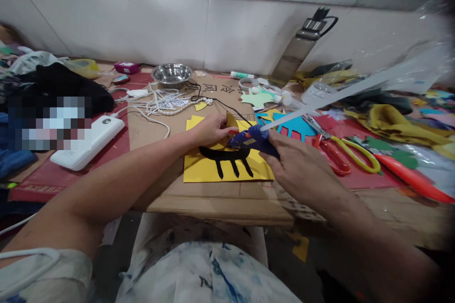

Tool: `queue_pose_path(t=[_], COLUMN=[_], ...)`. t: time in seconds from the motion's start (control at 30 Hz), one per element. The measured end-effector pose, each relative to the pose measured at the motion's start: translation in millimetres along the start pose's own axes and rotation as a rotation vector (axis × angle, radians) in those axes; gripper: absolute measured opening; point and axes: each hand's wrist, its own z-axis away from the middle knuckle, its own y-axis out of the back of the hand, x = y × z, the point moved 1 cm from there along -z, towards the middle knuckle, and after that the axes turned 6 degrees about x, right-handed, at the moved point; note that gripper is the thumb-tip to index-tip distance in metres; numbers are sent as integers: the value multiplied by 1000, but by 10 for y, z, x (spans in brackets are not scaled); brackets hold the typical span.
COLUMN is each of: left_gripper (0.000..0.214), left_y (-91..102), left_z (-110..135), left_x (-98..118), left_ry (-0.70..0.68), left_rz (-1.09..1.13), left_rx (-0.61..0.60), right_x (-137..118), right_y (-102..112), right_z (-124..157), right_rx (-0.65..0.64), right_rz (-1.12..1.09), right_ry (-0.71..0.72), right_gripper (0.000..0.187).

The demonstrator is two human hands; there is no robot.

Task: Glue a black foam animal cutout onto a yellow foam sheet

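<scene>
Your right hand (289, 154) is closed around the handle of the blue glue gun (250, 140). Nozzle end points left, toward your other hand, over the upper edge of the black cutout (225, 153). Can't tell if the tip touches anything; your fingers and the gun body crowd that spot. Long whitish stick (313, 103) runs out of the gun's rear, up and to the right.

Your left hand (212, 130) has a narrow pinch on a small yellow piece (232, 121), held tilted up just beside the gun's front. Exact finger contact is partly hidden.

Black cutout lies on the yellow sheets (194, 170), curved band on top, three prongs pointing toward you. Sheets are stacked slightly askew on the cardboard (170, 191), near its front edge, between your forearms.

Right of the sheets: blue cut shape (296, 126), then scissors (332, 144) with red and yellow handles, then an orange-red tool (412, 177) lying at an angle. Behind: gray bottle (296, 49) leaning right in view, steel bowl (171, 75) near the wall, pale green cutout (256, 98) between bottle and sheets. White power bank (88, 144) sits on your left, well apart from the sheets, cable attached. Black cord (222, 103) runs across the cardboard behind your hands.
</scene>
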Motion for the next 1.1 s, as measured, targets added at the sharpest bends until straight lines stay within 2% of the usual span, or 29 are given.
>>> queue_pose_path(t=[0.23,0.4,0.7,0.83,1.1], left_gripper=[46,44,39,41,42], left_y=[1,1,7,11,1], left_z=[-21,-13,-7,-9,-4], left_x=[-11,-27,-21,-10,-8], left_ry=[-13,-31,0,-7,16], left_rz=[-94,-23,-26,-29,-28], left_rx=[51,19,35,55,32], right_x=[56,39,237,188,123], right_y=[32,10,-55,-27,-33], right_z=[28,25,58,48,26], right_rx=[1,-7,10,7,17], right_rz=[20,33,22,-11,39], right_ry=[-31,-76,-6,25,-7], right_gripper=[19,15,45,41,36])
